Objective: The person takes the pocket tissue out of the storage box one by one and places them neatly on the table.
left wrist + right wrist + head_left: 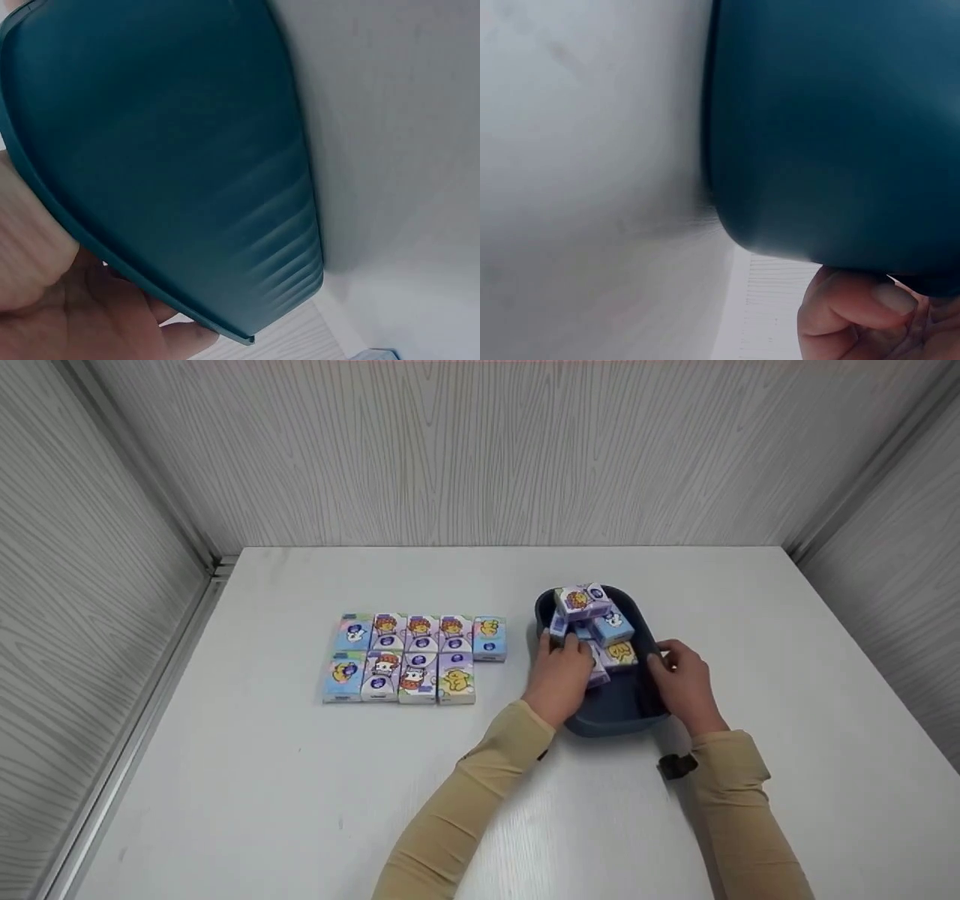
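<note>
A dark blue plastic basin [611, 720] holds several small cartoon-printed boxes [583, 600], heaped toward its far end. My left hand [559, 679] reaches over the basin's left rim, with its fingers down among the boxes. A purple-and-white box [598, 669] lies beside its thumb side; whether the fingers grip a box I cannot tell. In the left wrist view, the basin's outer wall [165, 150] hides most of the fingers. On the opposite side, my right hand [684, 682] pinches the basin's right rim, and its curled fingers [855, 307] show below the wall in the right wrist view.
Left of the basin, several similar boxes [420, 675] lie flat in two adjoining rows on the white table [262, 780]. A small black object [677, 766] sits by the right cuff. Wood-grained panels [480, 450] stand behind and on both sides.
</note>
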`<act>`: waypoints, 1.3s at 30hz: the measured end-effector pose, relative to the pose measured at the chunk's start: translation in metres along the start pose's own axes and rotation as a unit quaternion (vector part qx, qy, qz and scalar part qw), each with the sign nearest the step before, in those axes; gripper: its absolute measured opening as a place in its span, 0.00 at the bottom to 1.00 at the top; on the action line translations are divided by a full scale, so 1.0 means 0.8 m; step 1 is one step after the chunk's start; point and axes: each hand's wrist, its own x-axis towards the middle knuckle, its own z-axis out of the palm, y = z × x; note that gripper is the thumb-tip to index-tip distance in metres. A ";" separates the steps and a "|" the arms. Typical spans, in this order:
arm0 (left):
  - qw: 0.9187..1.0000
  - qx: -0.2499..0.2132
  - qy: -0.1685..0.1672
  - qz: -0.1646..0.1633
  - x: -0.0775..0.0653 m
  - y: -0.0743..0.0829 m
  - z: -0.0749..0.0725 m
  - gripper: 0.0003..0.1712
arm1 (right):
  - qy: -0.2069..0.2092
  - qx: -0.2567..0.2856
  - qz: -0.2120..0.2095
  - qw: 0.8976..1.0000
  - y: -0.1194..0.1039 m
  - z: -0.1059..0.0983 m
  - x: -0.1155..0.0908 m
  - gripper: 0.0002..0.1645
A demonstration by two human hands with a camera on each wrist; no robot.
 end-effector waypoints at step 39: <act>0.987 -0.057 0.119 0.097 -0.013 -0.005 0.001 0.30 | -0.004 0.002 0.019 1.000 -0.002 -0.001 0.002 0.18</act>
